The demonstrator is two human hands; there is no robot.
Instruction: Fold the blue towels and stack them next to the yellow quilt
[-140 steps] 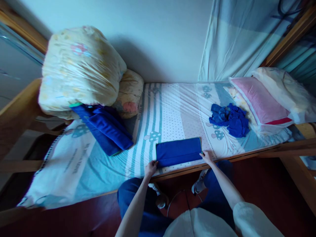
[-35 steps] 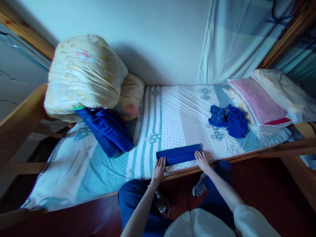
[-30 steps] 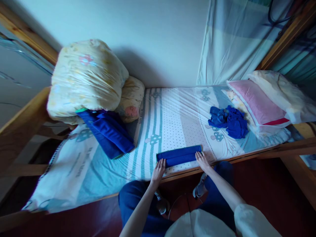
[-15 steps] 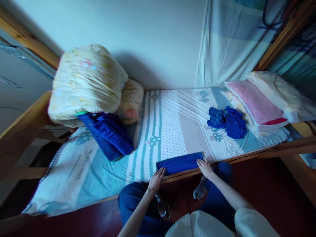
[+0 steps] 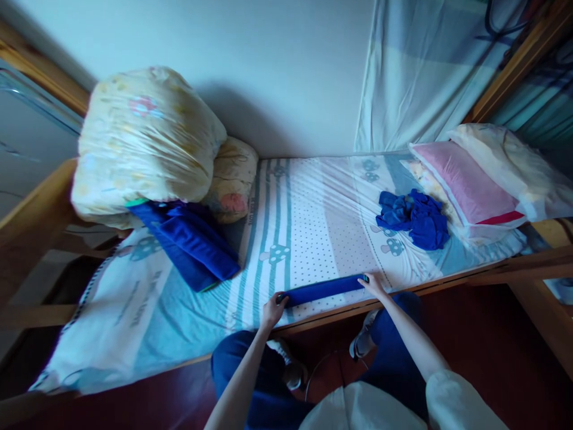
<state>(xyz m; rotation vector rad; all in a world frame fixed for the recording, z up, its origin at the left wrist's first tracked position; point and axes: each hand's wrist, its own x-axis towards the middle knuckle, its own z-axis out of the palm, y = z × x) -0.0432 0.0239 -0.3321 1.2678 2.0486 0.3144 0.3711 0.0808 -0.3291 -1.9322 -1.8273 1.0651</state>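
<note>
A narrow folded strip of blue cloth [image 5: 324,291] lies along the near edge of the patterned bed sheet [image 5: 308,209]. My left hand [image 5: 274,307] grips its left end, thumb and fingers closed round it. At the other end, my right hand [image 5: 370,285] pinches the cloth's right corner. More folded blue cloth [image 5: 197,245] lies to the left, partly under a bulky cream quilt bundle [image 5: 147,149]. To the right sits a crumpled heap of blue cloth [image 5: 414,218].
Pink and white pillows [image 5: 465,182] are stacked at the bed's right end. A wooden bed rail [image 5: 487,272] runs along the front edge, and a wooden end frame [image 5: 40,203] stands at left. A pale curtain [image 5: 403,77] hangs at the back right.
The blue cloth between my hands has become narrower, its near edge turned away from the bed's front edge. My left hand has moved slightly left and now wraps its end.
</note>
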